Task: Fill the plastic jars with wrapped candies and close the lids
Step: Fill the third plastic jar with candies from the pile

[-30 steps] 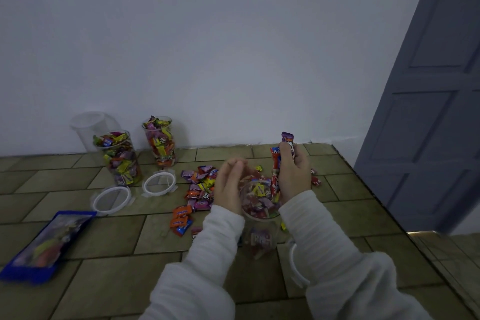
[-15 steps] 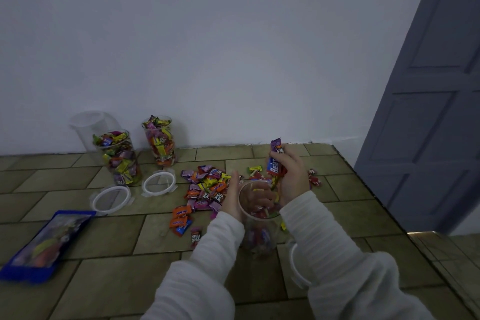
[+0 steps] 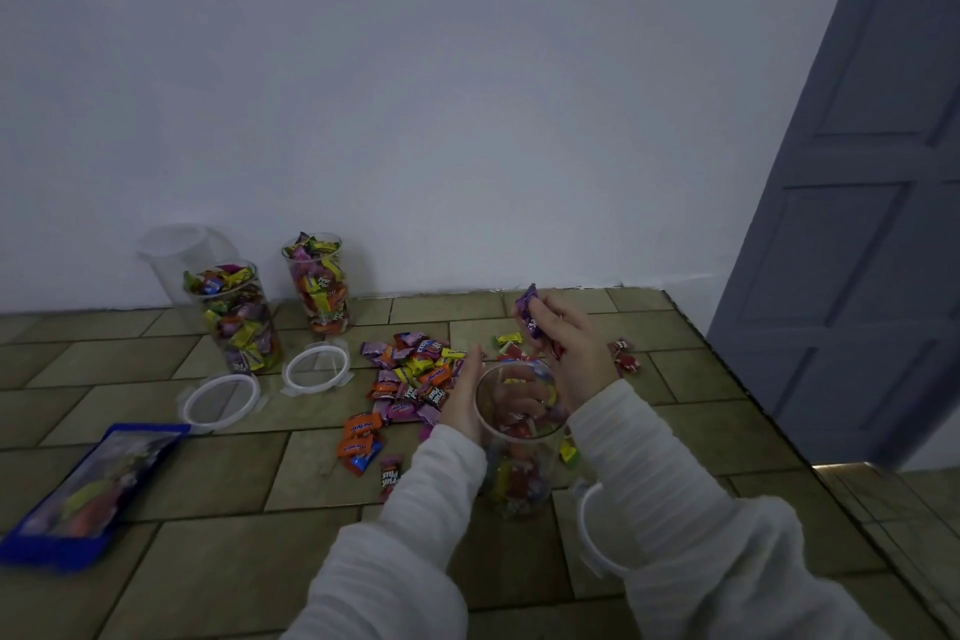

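The left hand [image 3: 462, 397] curled round the near jar [image 3: 519, 436], fingers wrapped behind its clear wall just under the rim, holding it upright on the floor [image 3: 218, 561]. The jar was partly filled with sweets. The right hand [image 3: 574, 353] hovered just past the jar's rim, fingers bent and pinching a purple sweet [image 3: 525, 309] at their tips (some red wrapper showed lower in the same grip). A loose pile [image 3: 415, 374] of wrapped sweets lay on the tiles just left of the jar, with a few strays [image 3: 626, 356] to the right of the right hand. By the wall stood two full jars, one [image 3: 236, 317] to the left and one [image 3: 318, 283] to its right, both open, and an empty jar [image 3: 174, 254] behind the left one. Two lids lay flat in front of them, one [image 3: 221, 400] nearer the camera, the other [image 3: 316, 369] beside the pile. A third lid [image 3: 587, 525] lay partly hidden under the right sleeve. A blue bag [image 3: 88, 494] lay at the far left.
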The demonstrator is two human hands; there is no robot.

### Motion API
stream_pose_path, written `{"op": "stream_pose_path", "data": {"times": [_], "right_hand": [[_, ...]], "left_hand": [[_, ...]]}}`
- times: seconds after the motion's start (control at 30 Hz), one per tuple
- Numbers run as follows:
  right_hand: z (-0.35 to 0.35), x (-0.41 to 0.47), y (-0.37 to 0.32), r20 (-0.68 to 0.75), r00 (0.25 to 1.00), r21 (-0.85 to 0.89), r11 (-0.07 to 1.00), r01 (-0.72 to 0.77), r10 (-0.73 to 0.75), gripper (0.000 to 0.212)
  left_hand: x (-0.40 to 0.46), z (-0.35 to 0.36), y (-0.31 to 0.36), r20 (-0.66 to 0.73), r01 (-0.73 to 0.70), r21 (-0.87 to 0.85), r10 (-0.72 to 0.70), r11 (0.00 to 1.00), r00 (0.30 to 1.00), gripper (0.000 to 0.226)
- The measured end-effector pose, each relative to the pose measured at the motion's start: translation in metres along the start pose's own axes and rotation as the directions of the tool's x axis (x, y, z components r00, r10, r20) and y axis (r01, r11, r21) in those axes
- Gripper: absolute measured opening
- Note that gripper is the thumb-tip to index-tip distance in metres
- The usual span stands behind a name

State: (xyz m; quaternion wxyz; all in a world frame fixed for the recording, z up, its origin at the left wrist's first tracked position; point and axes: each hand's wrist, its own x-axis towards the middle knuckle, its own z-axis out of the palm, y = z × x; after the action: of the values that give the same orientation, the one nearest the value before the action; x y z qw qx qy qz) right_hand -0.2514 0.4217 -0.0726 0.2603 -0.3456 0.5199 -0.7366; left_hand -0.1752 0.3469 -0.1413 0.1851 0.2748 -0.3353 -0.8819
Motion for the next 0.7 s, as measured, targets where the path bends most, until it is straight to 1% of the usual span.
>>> {"op": "stream_pose_path", "data": {"times": [0.07, 0.13, 0.17, 0.23, 0.3, 0.33, 0.4, 0.47, 0.53, 0.57, 0.67, 0.7], "right_hand": [[-0.001, -0.003, -0.006, 0.038, 0.999, -0.087, 0.996, 0.015, -0.012, 0.025], [-0.001, -0.008, -0.008, 0.096, 0.995, -0.098, 0.995, 0.018, -0.008, 0.018], [0.0, -0.011, -0.008, 0.155, 0.988, -0.091, 0.996, 0.014, 0.0, 0.015], [-0.002, -0.012, -0.007, 0.268, 0.963, -0.147, 0.988, 0.054, -0.013, 0.006], [-0.006, -0.008, -0.006, 0.327, 0.944, -0.204, 0.973, 0.111, -0.039, 0.011], [-0.009, -0.007, -0.006, 0.349, 0.937, -0.224, 0.968, 0.11, -0.026, 0.013], [-0.014, -0.005, -0.003, 0.366, 0.931, -0.257, 0.96, 0.107, -0.006, 0.015], [-0.018, -0.004, 0.004, 0.341, 0.94, -0.264, 0.961, 0.078, 0.017, 0.014], [-0.023, -0.004, 0.01, 0.314, 0.949, -0.259, 0.964, 0.066, 0.02, 0.013], [-0.025, -0.004, 0.011, 0.314, 0.949, -0.27, 0.959, 0.082, 0.007, 0.012], [-0.032, -0.004, 0.011, 0.345, 0.938, -0.333, 0.93, 0.157, -0.035, 0.018], [-0.033, -0.004, 0.01, 0.345, 0.938, -0.346, 0.924, 0.165, -0.039, 0.02]], "left_hand": [[0.0, 0.001, 0.0, 0.001, -0.009, 0.021, 0.009, 1.0, 1.0, 0.067], [-0.002, 0.003, 0.0, 0.008, -0.01, 0.044, 0.01, 0.999, 1.0, 0.065], [-0.002, 0.004, 0.0, 0.01, -0.008, 0.049, 0.008, 0.999, 1.0, 0.065], [-0.001, 0.004, 0.0, 0.0, -0.009, 0.04, 0.009, 0.999, 1.0, 0.064], [0.0, 0.003, 0.0, -0.037, -0.023, 0.041, 0.025, 0.999, 0.999, 0.065], [0.0, 0.003, 0.0, -0.051, -0.036, 0.046, 0.038, 0.998, 0.998, 0.066], [0.0, 0.002, 0.0, -0.073, -0.043, 0.047, 0.046, 0.998, 0.996, 0.068], [-0.002, 0.002, 0.0, -0.093, -0.046, 0.044, 0.049, 0.998, 0.994, 0.071], [-0.002, 0.003, 0.0, -0.079, -0.043, 0.009, 0.043, 0.999, 0.996, 0.079], [-0.002, 0.003, 0.001, -0.066, -0.04, -0.014, 0.039, 0.999, 0.997, 0.08], [-0.002, 0.002, 0.001, -0.027, -0.031, -0.013, 0.031, 0.999, 0.999, 0.063], [-0.002, 0.002, 0.001, 0.001, -0.032, -0.009, 0.032, 0.999, 0.999, 0.061]]}}
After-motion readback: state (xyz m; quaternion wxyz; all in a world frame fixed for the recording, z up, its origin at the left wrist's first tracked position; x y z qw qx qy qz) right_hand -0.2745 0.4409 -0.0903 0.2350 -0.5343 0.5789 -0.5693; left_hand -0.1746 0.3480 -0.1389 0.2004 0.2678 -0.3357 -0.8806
